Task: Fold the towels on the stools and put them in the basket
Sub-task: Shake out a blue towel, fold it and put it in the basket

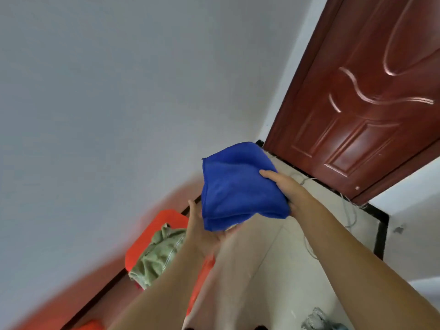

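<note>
No basket shows in this tilted, partly blurred view. The only thing bearing a load is an orange stool (pixel 152 236) at lower left, with a crumpled green towel (pixel 158 256) heaped on its seat and spilling toward its near edge.

A folded blue towel (pixel 238 186) is up in the air, above the tiled floor (pixel 281 270) and just right of that stool. The right hand (pixel 285 186) grips its right edge, thumb laid across the top face and the remaining fingers hidden beneath the cloth. The left hand (pixel 202 234) sits at the towel's lower left corner, palm turned up under the folded layers, fingers spread along the left edge; whether it pinches the cloth or only supports it cannot be told.

Both forearms reach forward and up from the bottom of the view, the right one longer and straighter, the left crossing over the stool. A dark red door (pixel 369 103) stands behind, beside a grey wall (pixel 119 91).
</note>
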{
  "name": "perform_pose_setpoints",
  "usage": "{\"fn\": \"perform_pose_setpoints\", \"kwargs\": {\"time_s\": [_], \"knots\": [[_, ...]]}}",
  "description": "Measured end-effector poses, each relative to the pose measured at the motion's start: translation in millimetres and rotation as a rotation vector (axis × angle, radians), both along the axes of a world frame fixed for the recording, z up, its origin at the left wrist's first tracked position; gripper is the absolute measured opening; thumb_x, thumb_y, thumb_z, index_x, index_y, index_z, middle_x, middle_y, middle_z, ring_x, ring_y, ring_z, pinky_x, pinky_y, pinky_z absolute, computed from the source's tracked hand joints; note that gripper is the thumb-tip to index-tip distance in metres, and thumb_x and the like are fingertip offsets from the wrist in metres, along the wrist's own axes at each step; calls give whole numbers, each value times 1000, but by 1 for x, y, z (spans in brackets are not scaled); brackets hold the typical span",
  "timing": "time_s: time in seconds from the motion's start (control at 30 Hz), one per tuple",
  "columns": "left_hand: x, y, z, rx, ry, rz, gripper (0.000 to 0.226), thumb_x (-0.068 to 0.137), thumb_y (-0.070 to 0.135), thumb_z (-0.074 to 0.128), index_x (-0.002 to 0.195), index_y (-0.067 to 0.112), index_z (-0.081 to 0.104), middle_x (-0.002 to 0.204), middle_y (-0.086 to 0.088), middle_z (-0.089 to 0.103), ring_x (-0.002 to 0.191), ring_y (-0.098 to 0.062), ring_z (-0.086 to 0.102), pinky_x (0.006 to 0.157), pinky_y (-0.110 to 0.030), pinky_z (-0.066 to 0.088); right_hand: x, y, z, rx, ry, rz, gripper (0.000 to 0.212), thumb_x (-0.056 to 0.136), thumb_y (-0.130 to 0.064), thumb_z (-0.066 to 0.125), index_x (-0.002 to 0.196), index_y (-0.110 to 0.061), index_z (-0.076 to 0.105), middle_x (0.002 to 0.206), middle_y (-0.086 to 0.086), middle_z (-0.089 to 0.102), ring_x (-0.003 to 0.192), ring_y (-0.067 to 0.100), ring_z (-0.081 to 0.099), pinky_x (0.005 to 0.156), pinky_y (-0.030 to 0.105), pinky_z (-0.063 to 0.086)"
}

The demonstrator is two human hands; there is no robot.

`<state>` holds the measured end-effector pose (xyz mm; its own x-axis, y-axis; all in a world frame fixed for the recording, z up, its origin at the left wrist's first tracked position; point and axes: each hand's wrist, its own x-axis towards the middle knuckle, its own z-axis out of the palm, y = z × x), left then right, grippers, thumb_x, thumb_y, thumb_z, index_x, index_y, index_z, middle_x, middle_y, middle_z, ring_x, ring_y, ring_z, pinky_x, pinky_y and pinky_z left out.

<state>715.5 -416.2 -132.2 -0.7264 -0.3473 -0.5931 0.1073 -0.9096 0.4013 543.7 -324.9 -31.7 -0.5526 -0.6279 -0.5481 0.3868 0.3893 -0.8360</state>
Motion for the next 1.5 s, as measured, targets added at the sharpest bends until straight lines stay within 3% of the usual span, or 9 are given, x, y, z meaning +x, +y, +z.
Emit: {"fn": "perform_pose_setpoints", "kwargs": {"time_s": [0.13, 0.27, 0.43, 0.6, 0.87, 1.0, 1.13, 1.27, 1.5], "knots": [[-44, 29, 36, -77, 118, -170, 67, 85, 72, 33, 95, 23, 78, 104, -7, 74, 93, -30, 72, 75, -42, 57, -23, 74, -15, -2, 63, -111, 28, 90, -26, 62, 117, -28, 57, 118, 2, 66, 103, 25, 64, 80, 39, 53], [-86, 66, 38, -371, -17, -555, 51, 80, 42, 66, 127, 23, 58, 117, 1, 70, 109, -23, 65, 83, -38, 55, -37, 164, -20, -26, 94, -169, 42, 87, -25, 66, 126, -29, 52, 123, -6, 63, 110, 18, 63, 84, 33, 52], [-144, 183, 43, -533, 84, -847, 41, 92, 8, 56, 131, 20, 53, 122, 1, 67, 104, -18, 66, 82, -31, 58, -40, 306, -32, -73, 13, -606, 33, 89, -39, 60, 120, -26, 57, 115, -3, 67, 106, 21, 64, 83, 36, 52], [-188, 340, 37, -444, 207, -1081, 42, 93, 6, 51, 134, 18, 51, 130, -3, 62, 113, -22, 63, 79, -31, 58, -15, 469, -50, -121, 57, -1036, 29, 91, -36, 59, 117, -23, 60, 116, 3, 68, 106, 26, 65, 95, 47, 51], [-209, 585, 43, -445, 234, -1476, 34, 94, 5, 49, 125, 15, 56, 120, -7, 66, 95, -18, 69, 73, -29, 58, 49, 696, -52, -209, 111, -1393, 30, 91, -32, 60, 121, -24, 58, 115, 1, 69, 105, 22, 65, 82, 35, 53], [-216, 677, 43, -539, 301, -1654, 38, 94, 2, 48, 128, 18, 54, 122, -5, 65, 103, -19, 64, 83, -32, 52, 83, 763, -65, -201, 116, -1594, 35, 91, -33, 59, 125, -24, 57, 119, 2, 68, 108, 21, 64, 90, 38, 52], [-223, 763, 35, -611, 345, -1894, 36, 95, -1, 46, 116, 26, 58, 105, 3, 69, 97, -15, 66, 83, -31, 51, 112, 812, -87, -235, 93, -1806, 31, 94, -26, 56, 124, -23, 57, 116, 0, 68, 105, 18, 64, 79, 32, 52], [-247, 820, 5, -728, 353, -2065, 47, 93, -4, 48, 131, 22, 50, 117, -2, 65, 107, -23, 61, 95, -37, 47, 116, 844, -125, -307, -4, -1948, 34, 94, -18, 55, 128, -20, 53, 121, 2, 65, 108, 23, 60, 81, 36, 51], [-294, 887, -103, -1277, 305, -2286, 47, 85, 6, 55, 131, 15, 53, 129, -6, 59, 116, -27, 56, 103, -41, 43, 76, 864, -238, -244, -319, -2121, 27, 96, -13, 50, 122, -20, 50, 127, 9, 58, 108, 28, 56, 92, 47, 49]]}}
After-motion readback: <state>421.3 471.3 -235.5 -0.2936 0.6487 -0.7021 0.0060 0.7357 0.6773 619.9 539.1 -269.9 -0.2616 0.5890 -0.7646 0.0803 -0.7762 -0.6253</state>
